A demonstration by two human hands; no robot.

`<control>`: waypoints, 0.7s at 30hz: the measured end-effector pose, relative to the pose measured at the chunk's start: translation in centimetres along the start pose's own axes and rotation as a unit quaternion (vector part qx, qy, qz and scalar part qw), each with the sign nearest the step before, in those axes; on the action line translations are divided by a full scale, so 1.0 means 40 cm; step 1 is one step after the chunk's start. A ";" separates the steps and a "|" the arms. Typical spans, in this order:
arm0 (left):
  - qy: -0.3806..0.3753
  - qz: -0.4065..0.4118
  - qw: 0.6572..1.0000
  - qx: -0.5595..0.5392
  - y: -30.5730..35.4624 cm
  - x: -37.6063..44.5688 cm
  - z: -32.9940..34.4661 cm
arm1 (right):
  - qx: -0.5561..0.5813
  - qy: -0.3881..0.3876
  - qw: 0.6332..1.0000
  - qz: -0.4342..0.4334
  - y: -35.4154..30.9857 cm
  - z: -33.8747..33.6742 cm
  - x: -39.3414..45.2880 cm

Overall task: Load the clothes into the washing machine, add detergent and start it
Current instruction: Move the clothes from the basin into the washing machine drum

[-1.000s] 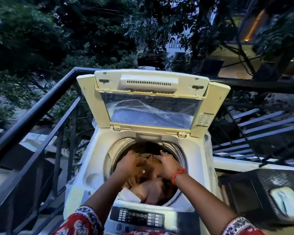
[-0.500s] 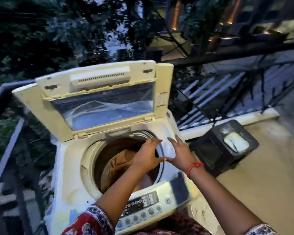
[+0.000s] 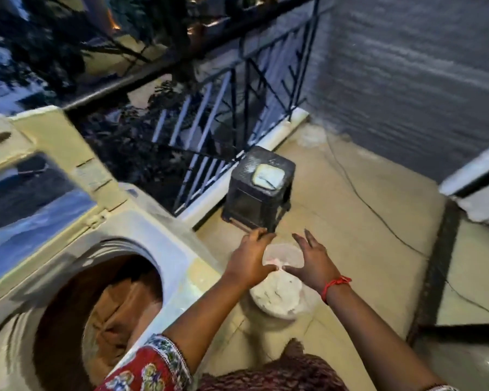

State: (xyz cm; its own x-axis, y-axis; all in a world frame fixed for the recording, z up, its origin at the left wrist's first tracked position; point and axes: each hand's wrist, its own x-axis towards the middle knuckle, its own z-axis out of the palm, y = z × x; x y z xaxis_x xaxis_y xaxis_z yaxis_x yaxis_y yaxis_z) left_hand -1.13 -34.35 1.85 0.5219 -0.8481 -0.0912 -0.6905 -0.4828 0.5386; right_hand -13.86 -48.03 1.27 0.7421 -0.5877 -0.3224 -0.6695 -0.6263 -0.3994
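The cream top-load washing machine (image 3: 164, 218) fills the lower left, its lid (image 3: 76, 153) standing up. Brown clothes (image 3: 116, 309) lie in the drum. To the right of the machine, a round white tub (image 3: 280, 300) with a pale translucent top stands on the floor. My left hand (image 3: 250, 259) and my right hand (image 3: 312, 261) are stretched out over that tub, one on each side of its top, fingers spread and thumbs nearly meeting. Whether they touch the tub is unclear. A red thread circles my right wrist.
A black stool (image 3: 254, 204) with a pale square object (image 3: 266, 176) on top stands just beyond the tub, against the dark metal railing (image 3: 237, 80). A thin cable (image 3: 378, 215) runs across the tiled floor. A grey wall closes the far right.
Both hands have left the drum opening and swung right, down toward the white tub on the floor. The view has turned right, so the machine now sits at the left edge.
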 end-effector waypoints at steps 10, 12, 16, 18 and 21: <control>-0.114 -0.047 0.989 0.080 0.085 0.165 0.290 | 0.009 -0.110 0.993 0.049 0.361 0.049 0.073; -0.127 -0.058 0.984 0.108 0.072 0.187 0.345 | 0.012 -0.129 0.991 0.041 0.408 0.082 0.100; -0.166 -0.057 0.974 0.143 0.035 0.225 0.437 | 0.017 -0.146 0.989 0.026 0.503 0.188 0.162; -0.195 -0.061 0.969 0.138 -0.007 0.238 0.489 | 0.021 -0.154 0.988 0.016 0.532 0.244 0.186; -0.220 -0.093 0.964 0.116 -0.083 0.256 0.579 | 0.025 -0.165 0.986 0.019 0.552 0.302 0.214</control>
State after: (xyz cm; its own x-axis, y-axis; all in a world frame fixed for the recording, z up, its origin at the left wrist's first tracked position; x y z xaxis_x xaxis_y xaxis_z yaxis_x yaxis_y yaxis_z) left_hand -5.10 -46.49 -20.27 0.4194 -0.7275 -0.5430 -0.7250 -0.6284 0.2819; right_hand -21.88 -60.70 -20.67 0.6919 -0.4068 -0.5965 -0.7010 -0.5765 -0.4199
